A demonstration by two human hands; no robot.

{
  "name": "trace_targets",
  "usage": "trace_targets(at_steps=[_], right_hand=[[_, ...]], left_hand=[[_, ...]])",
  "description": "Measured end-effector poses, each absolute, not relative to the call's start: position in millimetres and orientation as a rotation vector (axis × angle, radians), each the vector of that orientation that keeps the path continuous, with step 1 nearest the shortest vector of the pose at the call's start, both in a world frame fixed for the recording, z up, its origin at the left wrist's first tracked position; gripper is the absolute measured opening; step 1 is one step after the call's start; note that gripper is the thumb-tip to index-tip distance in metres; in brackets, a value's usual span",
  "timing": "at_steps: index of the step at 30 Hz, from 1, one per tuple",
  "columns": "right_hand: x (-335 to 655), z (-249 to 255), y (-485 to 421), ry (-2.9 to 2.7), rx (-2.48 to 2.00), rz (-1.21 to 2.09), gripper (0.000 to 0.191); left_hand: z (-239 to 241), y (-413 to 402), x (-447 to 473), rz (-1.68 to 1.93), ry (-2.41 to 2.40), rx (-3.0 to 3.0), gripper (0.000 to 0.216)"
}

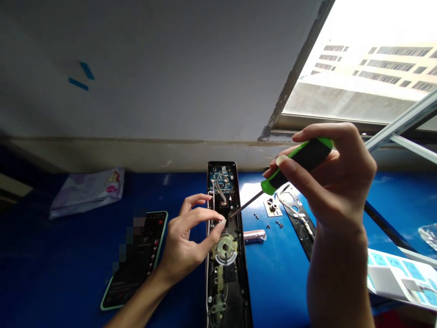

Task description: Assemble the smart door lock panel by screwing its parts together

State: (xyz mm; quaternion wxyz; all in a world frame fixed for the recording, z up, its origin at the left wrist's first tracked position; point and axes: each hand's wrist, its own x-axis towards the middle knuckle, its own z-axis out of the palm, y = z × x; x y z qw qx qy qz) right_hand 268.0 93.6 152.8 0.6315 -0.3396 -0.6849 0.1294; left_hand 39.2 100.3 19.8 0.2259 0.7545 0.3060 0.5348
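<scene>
A long black housing (235, 273), which looks like an electronic door lock's body, lies open before me. Inside it are a blue circuit board (223, 180), a round metal mechanism (226, 246) and a thin pale cable. My right hand (336, 182) grips a green and black screwdriver (297, 166); its tip reaches into the housing just above the round mechanism, and I cannot see a screw under it. Close to that tip, my left hand (193, 232) pinches thumb and index finger together over the housing. Whatever is between those fingertips is too small to make out.
Right of the housing lie a small metal plate (272, 207), several loose screws (279, 224), a wrapped cylinder (255, 236) and a black panel with a cable (300, 223). On the left are a phone (139, 259) and a plastic packet (88, 191). A window (362, 82) stands behind.
</scene>
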Motion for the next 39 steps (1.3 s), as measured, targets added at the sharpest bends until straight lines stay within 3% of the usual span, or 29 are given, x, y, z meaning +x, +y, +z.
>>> trace_targets(at_steps=[11,39], right_hand=[[268,149,97,-1.556,-0.820,0.222,0.030],[254,144,95,-1.610,-0.776,0.362,0.037]], left_hand=[[18,103,39,1.420,0.955,2.014,0.009],[27,98,41,1.406,0.915,2.336,0.026]])
